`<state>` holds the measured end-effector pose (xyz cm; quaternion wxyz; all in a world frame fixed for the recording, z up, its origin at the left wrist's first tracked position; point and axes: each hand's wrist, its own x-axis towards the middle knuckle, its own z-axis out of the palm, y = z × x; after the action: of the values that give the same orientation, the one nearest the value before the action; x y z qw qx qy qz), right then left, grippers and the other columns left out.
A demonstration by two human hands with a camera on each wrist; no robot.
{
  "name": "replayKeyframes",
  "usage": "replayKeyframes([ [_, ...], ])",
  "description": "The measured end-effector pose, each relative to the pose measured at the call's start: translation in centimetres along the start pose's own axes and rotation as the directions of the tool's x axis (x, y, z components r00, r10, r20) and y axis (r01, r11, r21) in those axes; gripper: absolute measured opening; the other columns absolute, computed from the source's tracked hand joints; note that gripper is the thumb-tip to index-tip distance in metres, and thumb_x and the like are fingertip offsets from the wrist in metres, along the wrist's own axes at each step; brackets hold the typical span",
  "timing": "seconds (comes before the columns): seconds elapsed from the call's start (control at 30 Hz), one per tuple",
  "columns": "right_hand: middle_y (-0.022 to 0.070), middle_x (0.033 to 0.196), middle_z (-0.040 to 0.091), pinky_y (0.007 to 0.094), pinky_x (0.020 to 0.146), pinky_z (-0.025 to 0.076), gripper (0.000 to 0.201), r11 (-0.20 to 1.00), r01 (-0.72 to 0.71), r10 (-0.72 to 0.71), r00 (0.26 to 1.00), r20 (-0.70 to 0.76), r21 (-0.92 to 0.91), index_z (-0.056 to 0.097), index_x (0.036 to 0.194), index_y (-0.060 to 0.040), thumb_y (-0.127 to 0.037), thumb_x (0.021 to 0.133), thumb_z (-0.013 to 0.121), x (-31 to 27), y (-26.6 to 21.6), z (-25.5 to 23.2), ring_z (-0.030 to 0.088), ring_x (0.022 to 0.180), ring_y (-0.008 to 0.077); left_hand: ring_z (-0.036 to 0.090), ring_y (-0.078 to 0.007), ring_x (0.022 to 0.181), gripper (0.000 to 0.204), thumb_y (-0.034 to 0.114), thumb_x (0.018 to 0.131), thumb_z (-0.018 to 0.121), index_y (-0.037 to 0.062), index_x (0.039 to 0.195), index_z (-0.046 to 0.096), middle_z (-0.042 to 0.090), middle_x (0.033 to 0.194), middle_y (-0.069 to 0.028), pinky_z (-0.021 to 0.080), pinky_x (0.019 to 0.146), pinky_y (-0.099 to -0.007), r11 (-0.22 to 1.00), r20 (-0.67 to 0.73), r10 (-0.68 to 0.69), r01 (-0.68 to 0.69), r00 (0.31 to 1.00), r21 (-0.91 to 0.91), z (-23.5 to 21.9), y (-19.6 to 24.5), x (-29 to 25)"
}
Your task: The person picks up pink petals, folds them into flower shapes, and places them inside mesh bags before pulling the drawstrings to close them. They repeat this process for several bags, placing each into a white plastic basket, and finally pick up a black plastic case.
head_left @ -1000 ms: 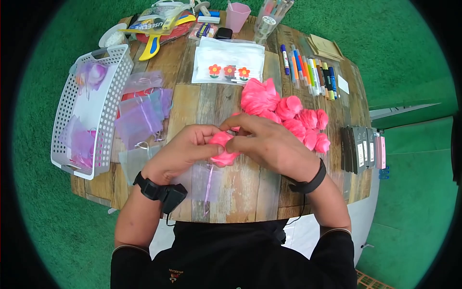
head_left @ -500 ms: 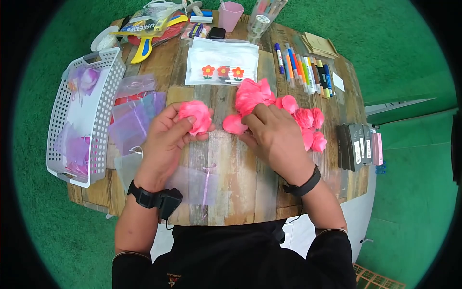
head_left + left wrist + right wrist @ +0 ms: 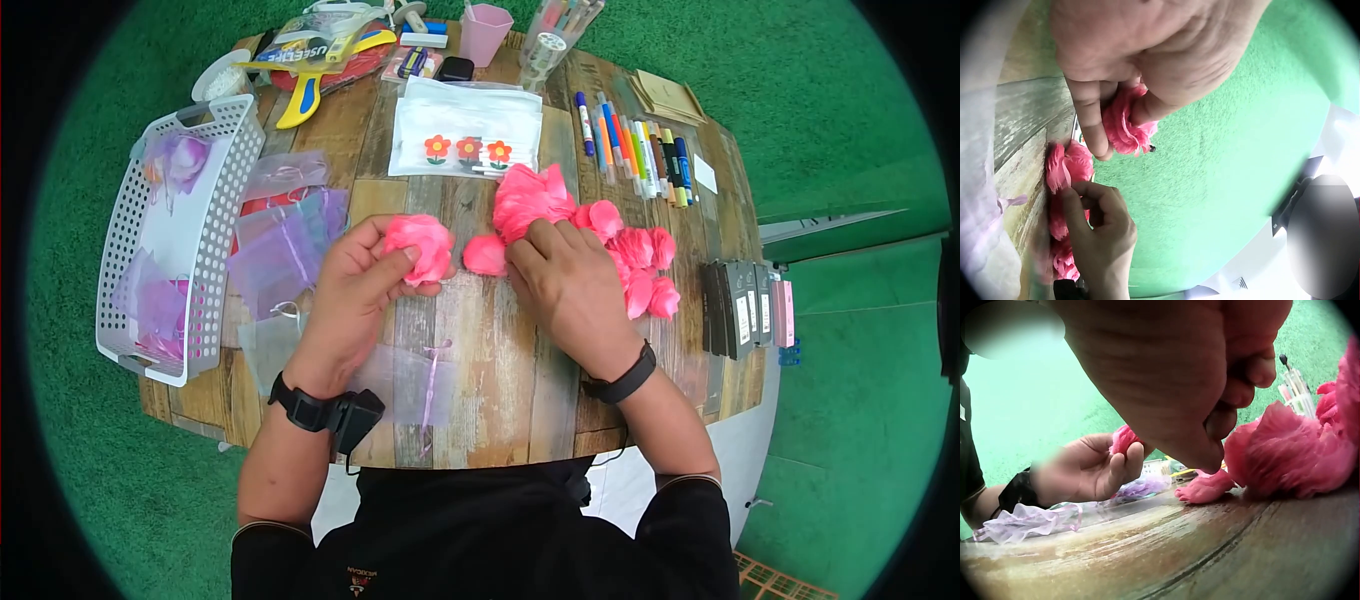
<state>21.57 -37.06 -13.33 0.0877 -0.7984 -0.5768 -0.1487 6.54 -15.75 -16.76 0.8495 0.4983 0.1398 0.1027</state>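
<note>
Up off the table, my left hand (image 3: 350,295) holds a ruffled pink artificial flower (image 3: 420,248) between thumb and fingers. In the left wrist view, a small dark tip shows at the lower edge of this flower (image 3: 1129,122). My right hand (image 3: 570,280) is at the pile of pink petals (image 3: 530,195), fingers curled. The left wrist view shows its thumb and forefinger pinching at the pink petals (image 3: 1059,167). Its other fingers hide part of the pile. A separate pink clump (image 3: 485,256) lies between the two hands.
A sheer lilac pouch (image 3: 410,385) lies near the front edge, with more pouches (image 3: 285,240) at the left. Beyond them stands a white perforated basket (image 3: 215,250). A flower-print pack (image 3: 465,115), several markers (image 3: 640,150) and dark boxes (image 3: 735,310) surround the pile.
Both hands were together on the pink flower at the middle. The left hand has carried it leftward and up the table; the right hand has moved off it to the petal pile.
</note>
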Motion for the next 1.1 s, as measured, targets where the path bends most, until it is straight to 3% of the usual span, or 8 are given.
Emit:
replayKeyframes([
  [0.3, 0.0082, 0.090, 0.060, 0.0418, 0.076, 0.051, 0.014, 0.981, -0.078, 0.092, 0.993, -0.072, 0.179, 0.067, 0.093, -0.0084, -0.011, 0.085, 0.079, -0.2, -0.5, -0.6, 0.065, 0.086, 0.0283, 0.079, -0.0249, 0.103, 0.032, 0.015, 0.109, 0.065, 0.0000, 0.137, 0.060, 0.074, 0.132, -0.0205, 0.065, 0.087, -0.0332, 0.999, -0.021, -0.004, 0.005, 1.000, 0.036, -0.1, -0.8, 0.3],
  [0.4, 0.0092, 0.086, 0.062, 0.0436, 0.071, 0.053, 0.014, 0.918, -0.181, 0.232, 0.967, -0.109, 0.353, 0.068, 0.093, -0.0068, -0.009, 0.085, 0.079, -0.1, -0.2, -0.3, 0.066, 0.081, 0.0318, 0.075, -0.0151, 0.100, 0.027, 0.009, 0.108, 0.066, 0.0013, 0.133, 0.065, 0.078, 0.118, -0.0081, 0.064, 0.086, -0.0331, 1.000, -0.025, -0.009, 0.009, 1.000, 0.018, 0.4, -0.6, 0.2],
  [0.5, 0.0087, 0.083, 0.062, 0.0400, 0.065, 0.052, 0.011, 0.859, -0.254, 0.349, 0.926, -0.145, 0.446, 0.069, 0.095, -0.0053, -0.006, 0.088, 0.077, -0.1, -0.1, -0.2, 0.064, 0.072, 0.0289, 0.075, -0.0149, 0.101, 0.026, 0.009, 0.108, 0.065, 0.0016, 0.133, 0.065, 0.078, 0.117, -0.0080, 0.064, 0.087, -0.0329, 0.999, -0.031, -0.004, 0.005, 1.000, 0.045, 0.5, -0.8, 0.2],
  [0.6, 0.0001, 0.084, 0.063, 0.0290, 0.063, 0.047, 0.007, 0.642, -0.317, 0.471, 0.882, -0.032, 0.698, 0.070, 0.098, -0.0052, -0.004, 0.093, 0.076, -0.2, -0.8, -1.6, 0.057, 0.069, 0.0134, 0.076, -0.0187, 0.103, 0.028, 0.011, 0.108, 0.065, 0.0011, 0.134, 0.063, 0.076, 0.127, -0.0116, 0.064, 0.085, -0.0321, 0.997, -0.050, 0.021, -0.017, 0.999, 0.080, 0.3, -1.3, 0.3],
  [0.7, -0.0079, 0.085, 0.060, 0.0211, 0.063, 0.039, 0.006, 0.095, -0.378, 0.512, 0.812, 0.280, 0.921, 0.071, 0.100, -0.0051, -0.007, 0.098, 0.075, -0.3, -2.8, -2.3, 0.047, 0.071, 0.0013, 0.074, -0.0152, 0.104, 0.027, 0.007, 0.107, 0.065, 0.0012, 0.134, 0.064, 0.076, 0.124, -0.0085, 0.062, 0.086, -0.0307, 0.995, -0.063, 0.031, -0.024, 0.998, 0.097, 0.6, -1.5, 0.3],
  [0.73, -0.0111, 0.085, 0.058, 0.0185, 0.064, 0.036, 0.006, 0.090, -0.387, 0.473, 0.827, 0.303, 0.918, 0.070, 0.100, -0.0048, -0.008, 0.099, 0.075, 0.0, -3.5, -2.4, 0.044, 0.073, -0.0027, 0.074, -0.0142, 0.105, 0.027, 0.007, 0.107, 0.065, 0.0012, 0.134, 0.064, 0.076, 0.124, -0.0079, 0.061, 0.088, -0.0298, 0.995, -0.059, 0.038, -0.032, 0.998, 0.098, 0.6, -1.6, 0.2],
  [0.83, -0.0106, 0.083, 0.058, 0.0192, 0.063, 0.037, 0.005, -0.080, -0.408, 0.386, 0.829, 0.405, 0.910, 0.070, 0.100, -0.0048, -0.007, 0.099, 0.074, 0.6, -4.8, -1.6, 0.044, 0.072, -0.0019, 0.072, -0.0116, 0.105, 0.027, 0.005, 0.106, 0.066, 0.0014, 0.133, 0.064, 0.076, 0.123, -0.0065, 0.058, 0.091, -0.0273, 0.993, -0.040, 0.070, -0.066, 0.997, 0.100, 0.9, -1.8, 0.0],
  [1.1, 0.0054, 0.080, 0.064, 0.0334, 0.063, 0.051, 0.013, 0.425, -0.477, 0.513, 0.827, 0.229, 0.769, 0.068, 0.094, -0.0054, -0.013, 0.089, 0.078, 1.5, -5.8, -0.3, 0.062, 0.068, 0.0173, 0.070, -0.0091, 0.107, 0.028, -0.002, 0.106, 0.060, -0.0012, 0.134, 0.061, 0.075, 0.124, -0.0077, 0.057, 0.092, -0.0265, 0.980, 0.017, 0.113, -0.114, 0.993, 0.162, 1.5, -1.5, -0.5],
])
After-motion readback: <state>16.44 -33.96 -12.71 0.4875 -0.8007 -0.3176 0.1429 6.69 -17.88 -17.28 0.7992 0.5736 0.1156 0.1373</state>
